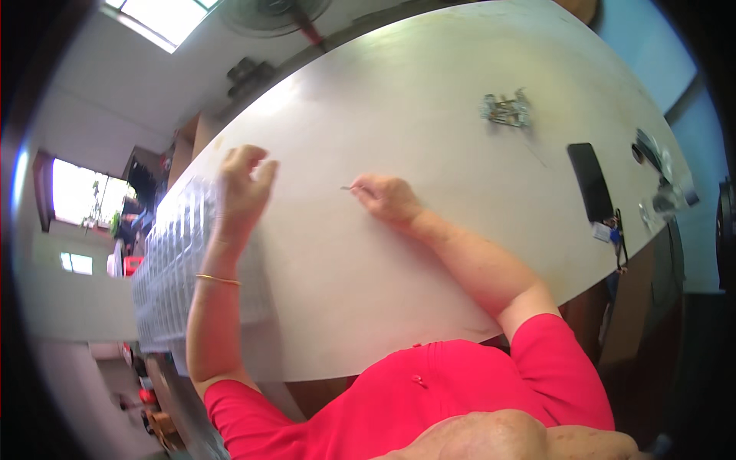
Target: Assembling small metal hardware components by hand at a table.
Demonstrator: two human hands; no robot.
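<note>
My right hand [387,201] is over the middle of the table, its thumb and fingers pinched on a small thin dark piece [345,188] that sticks out to the left. The piece is too small to tell its kind. Raised at the left, my left hand [244,184] has curled fingers with the thumb apart, and nothing shows between them. Beside and below that hand stands a clear plastic compartment box [172,261], partly hidden by my forearm. Farther off on the right lies a small heap of metal hardware, apparently screws or bolts [506,111].
The pale table [322,314] has a curved-looking far edge. To the right lie a black phone [589,180], a small bunch of keys or tags [609,232] and clear plastic items [665,199]. A fan [276,14] stands beyond the far edge.
</note>
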